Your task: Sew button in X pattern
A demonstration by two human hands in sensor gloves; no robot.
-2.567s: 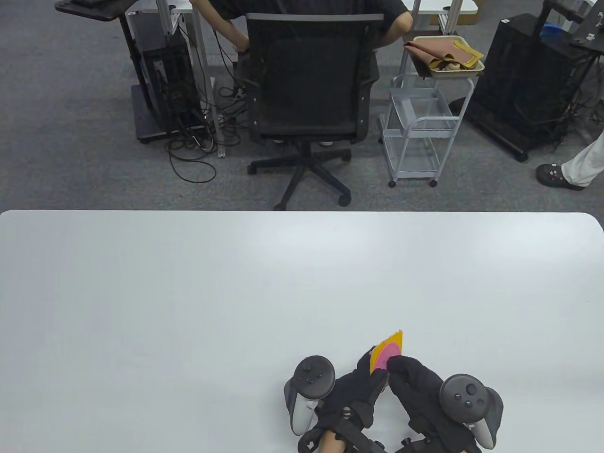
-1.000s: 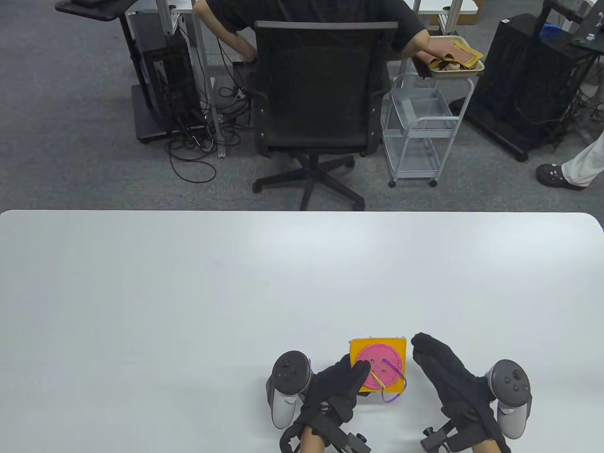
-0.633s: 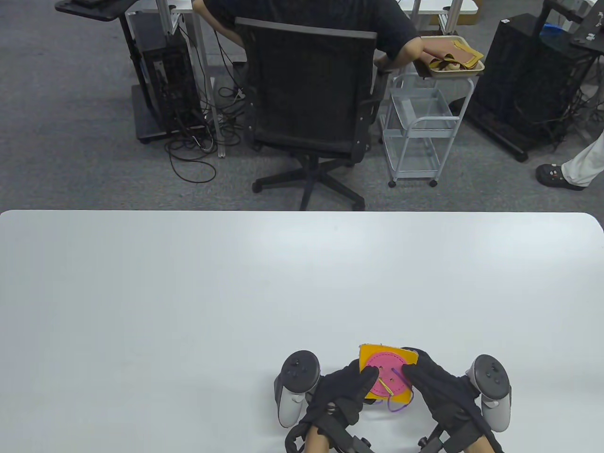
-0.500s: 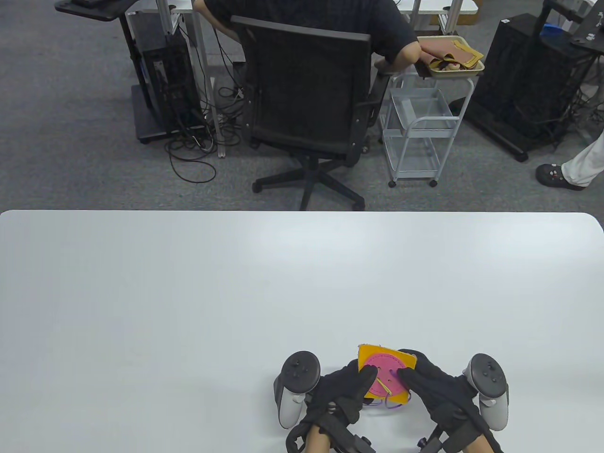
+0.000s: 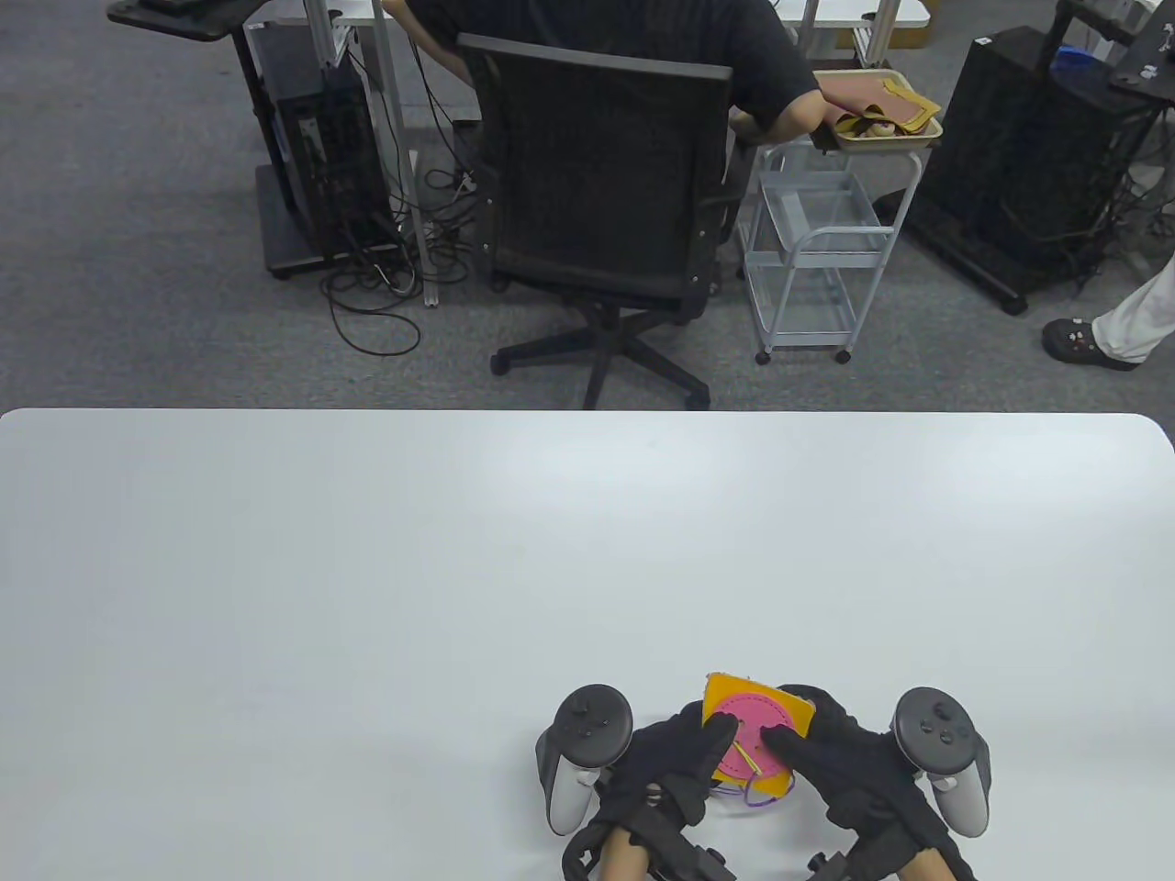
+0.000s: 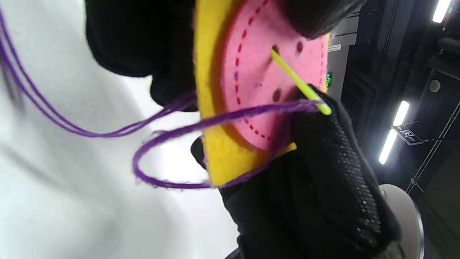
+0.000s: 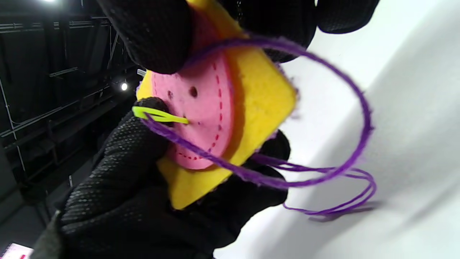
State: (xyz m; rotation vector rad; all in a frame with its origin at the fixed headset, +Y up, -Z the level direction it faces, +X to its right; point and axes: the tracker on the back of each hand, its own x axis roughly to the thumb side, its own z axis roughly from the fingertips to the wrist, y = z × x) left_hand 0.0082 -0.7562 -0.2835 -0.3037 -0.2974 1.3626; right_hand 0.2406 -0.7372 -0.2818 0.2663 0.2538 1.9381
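A yellow felt square (image 5: 725, 690) carries a pink four-hole button (image 5: 755, 714). It is held tilted just above the table's near edge. My left hand (image 5: 711, 727) grips its left side, thumb on the button face (image 6: 316, 18) and fingers behind (image 6: 143, 54). My right hand (image 5: 788, 730) holds the right lower corner. A green needle (image 6: 298, 81) has its tip in one button hole. Its eye end rests on my right fingertip (image 6: 316, 126). Purple thread (image 6: 90, 133) runs from the eye and loops down to the table (image 7: 363, 108). The needle also shows in the right wrist view (image 7: 161, 116).
The white table (image 5: 367, 596) stretches away from my hands. Beyond its far edge stand an office chair (image 5: 597, 202) with a seated person and a wire cart (image 5: 812, 266).
A second ago my right hand was open and off to the right of the felt. It has moved in and taken hold of the right side. The felt has tilted and shifted slightly toward me.
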